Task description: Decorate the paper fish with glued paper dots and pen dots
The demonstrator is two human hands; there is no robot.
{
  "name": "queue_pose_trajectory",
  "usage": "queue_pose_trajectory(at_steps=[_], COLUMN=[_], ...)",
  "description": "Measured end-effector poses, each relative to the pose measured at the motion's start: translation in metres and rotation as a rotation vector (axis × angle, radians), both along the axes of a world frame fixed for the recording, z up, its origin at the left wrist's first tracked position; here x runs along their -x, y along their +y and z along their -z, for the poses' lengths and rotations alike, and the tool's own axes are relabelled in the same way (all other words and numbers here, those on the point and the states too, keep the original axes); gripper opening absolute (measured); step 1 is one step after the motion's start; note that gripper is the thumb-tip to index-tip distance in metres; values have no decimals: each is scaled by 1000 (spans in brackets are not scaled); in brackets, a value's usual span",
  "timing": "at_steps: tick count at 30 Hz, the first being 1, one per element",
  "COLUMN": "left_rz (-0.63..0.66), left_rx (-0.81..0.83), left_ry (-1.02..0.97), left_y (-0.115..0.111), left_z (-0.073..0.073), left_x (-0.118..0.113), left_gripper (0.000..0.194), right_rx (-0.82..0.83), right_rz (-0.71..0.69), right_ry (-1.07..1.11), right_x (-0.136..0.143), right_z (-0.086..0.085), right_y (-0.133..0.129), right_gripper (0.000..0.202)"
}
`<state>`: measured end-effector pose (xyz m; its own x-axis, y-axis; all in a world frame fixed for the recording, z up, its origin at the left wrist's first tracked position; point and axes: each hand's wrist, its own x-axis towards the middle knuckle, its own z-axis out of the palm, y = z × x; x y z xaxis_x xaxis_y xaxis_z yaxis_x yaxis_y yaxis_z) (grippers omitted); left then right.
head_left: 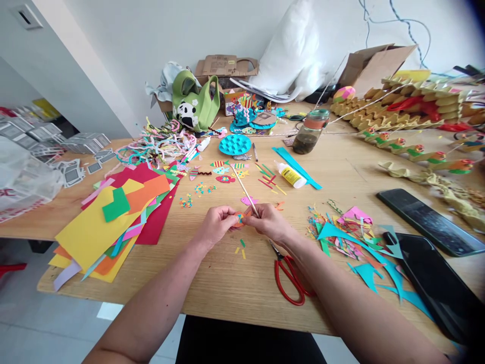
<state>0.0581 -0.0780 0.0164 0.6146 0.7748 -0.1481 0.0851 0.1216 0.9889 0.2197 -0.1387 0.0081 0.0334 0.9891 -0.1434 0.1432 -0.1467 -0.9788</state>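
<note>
Between my hands is a small orange paper fish [239, 218] with blue and yellow pieces on it. My left hand [216, 226] pinches its left side between thumb and fingers. Closed at the other side, my right hand [270, 222] holds a thin wooden stick [244, 188] that slants up and to the left, and its fingertips touch the fish. Just beyond lies a pink paper fish [248, 200]. Small green and yellow paper strips [242, 247] are on the table in front of me. Red-handled scissors [290, 278] lie partly under my right forearm.
Coloured paper sheets [113, 217] are piled left. Ahead are several paper fish [225, 179], a glue bottle [291, 175], a blue egg-carton disc [235, 145] and a glass jar [308, 134]. Paper scraps [352, 237] and two phones [432, 217] lie right. A green panda bag [195, 101] stands behind.
</note>
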Motion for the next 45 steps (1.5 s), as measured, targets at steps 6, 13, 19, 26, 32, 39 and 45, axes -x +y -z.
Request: queue_pose_trajectory(at_steps=[6,13,19,26,32,39,45], left_rz=[-20,-17,-20,-19,-6,9,43], left_rx=[-15,-21,-17,-9,-11,-9,-9], left_ry=[-2,-3,3,6,22,46,66], left_y=[2,2,1,1,2,1,0], left_z=[1,2,4,0,-1,0,-2], left_x=[1,1,0,1,1,1,1], left_gripper=[19,21,20,20,19,16,15], right_rx=[16,52,11,-27,-3,10,-24], right_rz=[10,26,23,37,53,54,67], right_ry=[44,87,16,-18,42,41,-12], right_x=[-2,0,0,0,1,1,0], right_z=[2,-4,-2,-2,-5,-7,-3], right_y=[1,0,0,1,0,-1,1], right_gripper=[34,39,38,37,38,40,40])
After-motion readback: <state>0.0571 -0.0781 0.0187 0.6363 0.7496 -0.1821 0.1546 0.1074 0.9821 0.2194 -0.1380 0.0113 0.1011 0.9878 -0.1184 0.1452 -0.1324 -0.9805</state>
